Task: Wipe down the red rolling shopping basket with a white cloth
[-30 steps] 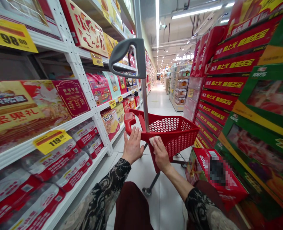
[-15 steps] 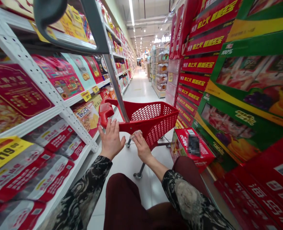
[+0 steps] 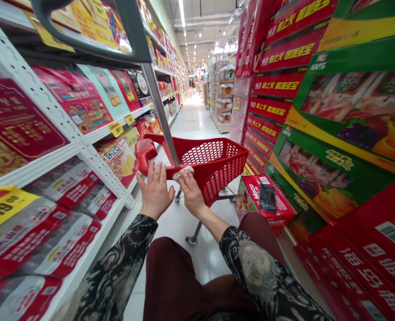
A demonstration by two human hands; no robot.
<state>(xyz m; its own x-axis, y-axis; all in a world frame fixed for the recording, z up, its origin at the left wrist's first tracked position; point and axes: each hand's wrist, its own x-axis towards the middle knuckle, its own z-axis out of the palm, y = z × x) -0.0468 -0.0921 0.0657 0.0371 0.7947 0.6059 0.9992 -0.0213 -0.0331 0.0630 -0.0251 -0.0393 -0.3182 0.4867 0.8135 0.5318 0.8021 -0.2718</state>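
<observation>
At the bottom of the view, a lap in dark maroon trousers [image 3: 173,285] sits closest, with two patterned black-and-beige sleeves [image 3: 123,263] reaching forward on either side of it. Just ahead, the left hand [image 3: 155,191] is spread, its fingers apart and pointing up, with the fingertips at or just against the red bar of a shopping cart [image 3: 210,167]; I cannot tell whether they touch it. The right hand [image 3: 192,194] rests on the same bar, its fingers close together over a crumpled pale tissue [image 3: 183,172]. Whether it pinches the tissue or only presses it there, I cannot tell. The cart stands directly ahead of the hands on pale floor tiles [image 3: 197,120], its red mesh basket empty of anything visible and its grey pole [image 3: 159,111] rising to a grey handle [image 3: 90,40] overhead. On the right, a red box [image 3: 264,198] sits on the floor just beside the cart. White perforated shelving [image 3: 50,107] with bagged goods [image 3: 60,187] and a yellow price tag [image 3: 3,207] lines the left side, and green-and-red cartons [image 3: 338,133] are stacked along the right. Farther down the aisle stand shelves of clear tubs [image 3: 222,93], under rows of ceiling lights [image 3: 182,13].
</observation>
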